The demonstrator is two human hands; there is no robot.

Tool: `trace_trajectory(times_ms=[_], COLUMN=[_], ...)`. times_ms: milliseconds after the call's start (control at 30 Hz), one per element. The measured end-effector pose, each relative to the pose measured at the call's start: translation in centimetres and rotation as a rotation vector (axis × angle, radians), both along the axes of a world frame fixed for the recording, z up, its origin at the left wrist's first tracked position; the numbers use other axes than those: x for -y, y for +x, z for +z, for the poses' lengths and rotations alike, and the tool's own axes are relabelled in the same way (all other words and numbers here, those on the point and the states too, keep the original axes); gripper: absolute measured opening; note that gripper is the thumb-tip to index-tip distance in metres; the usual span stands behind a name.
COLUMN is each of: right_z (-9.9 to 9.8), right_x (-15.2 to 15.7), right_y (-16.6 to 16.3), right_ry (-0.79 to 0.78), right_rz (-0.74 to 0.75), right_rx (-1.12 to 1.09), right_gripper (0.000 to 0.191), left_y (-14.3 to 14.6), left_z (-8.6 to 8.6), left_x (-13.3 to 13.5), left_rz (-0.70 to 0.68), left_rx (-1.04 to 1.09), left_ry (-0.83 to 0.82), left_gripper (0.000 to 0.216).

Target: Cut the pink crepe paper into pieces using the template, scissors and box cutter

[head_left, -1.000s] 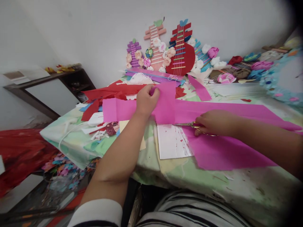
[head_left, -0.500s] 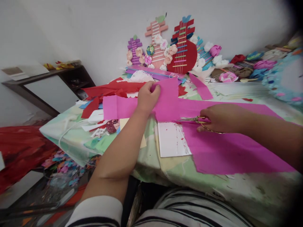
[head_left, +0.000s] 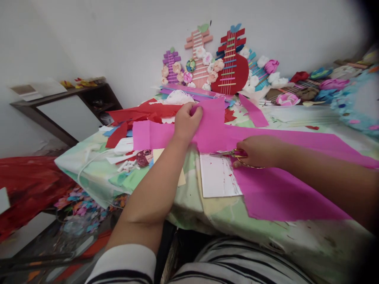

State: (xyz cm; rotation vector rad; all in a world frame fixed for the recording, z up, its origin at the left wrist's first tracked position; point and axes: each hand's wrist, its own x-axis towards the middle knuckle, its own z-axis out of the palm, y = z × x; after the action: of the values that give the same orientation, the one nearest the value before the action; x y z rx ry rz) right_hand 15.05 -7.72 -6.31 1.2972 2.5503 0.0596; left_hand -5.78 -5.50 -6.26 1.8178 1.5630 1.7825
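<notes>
My left hand (head_left: 188,121) pinches the upper part of a bright pink crepe paper piece (head_left: 211,130), lifting it a little above the table. In my right hand (head_left: 256,152) is a pair of scissors (head_left: 229,153) with gold handles, its blades lying along the lower edge of that piece. Below the blades rests a white card (head_left: 217,177) with red marks. A large pink sheet (head_left: 284,197) spreads under my right hand and forearm. Whether the blades are fully closed is hard to see.
Red paper scraps (head_left: 145,112), white foam bits (head_left: 128,163) and a dark red round object (head_left: 144,157) lie at left. Decorated instrument shapes, including a red lute (head_left: 232,73), lean on the wall with paper flowers. A low cabinet (head_left: 71,114) stands far left.
My right hand and the scissors have moved left along the paper's lower edge. My left hand keeps its hold on the pink paper. The whole view has shifted slightly.
</notes>
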Motion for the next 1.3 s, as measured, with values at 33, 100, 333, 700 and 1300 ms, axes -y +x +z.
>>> trace_trajectory(times_ms=[33, 100, 333, 700, 1300], right_z=[0.0, -0.1, -0.3, 0.1, 0.3], right_x=[0.0, 0.0, -0.3, 0.4, 0.3], right_y=[-0.1, -0.3, -0.5, -0.3, -0.4], right_ry=[0.000, 0.005, -0.025, 0.036, 0.023], right_rz=[0.009, 0.032, 0.060, 0.057, 0.006], right_rx=[-0.008, -0.020, -0.004, -0.030, -0.031], right_gripper=[0.050, 0.048, 0.037, 0.042, 0.050], left_y=[0.0, 0.0, -0.1, -0.1, -0.3], left_z=[0.0, 0.0, 0.1, 0.2, 0.1], left_x=[0.0, 0.0, 0.0, 0.0, -0.2], left_rz=[-0.002, -0.003, 0.004, 0.001, -0.004], left_rx=[-0.002, -0.007, -0.013, 0.005, 0.008], left_ry=[0.003, 0.010, 0.027, 0.000, 0.013], left_gripper=[0.012, 0.012, 0.011, 0.011, 0.013])
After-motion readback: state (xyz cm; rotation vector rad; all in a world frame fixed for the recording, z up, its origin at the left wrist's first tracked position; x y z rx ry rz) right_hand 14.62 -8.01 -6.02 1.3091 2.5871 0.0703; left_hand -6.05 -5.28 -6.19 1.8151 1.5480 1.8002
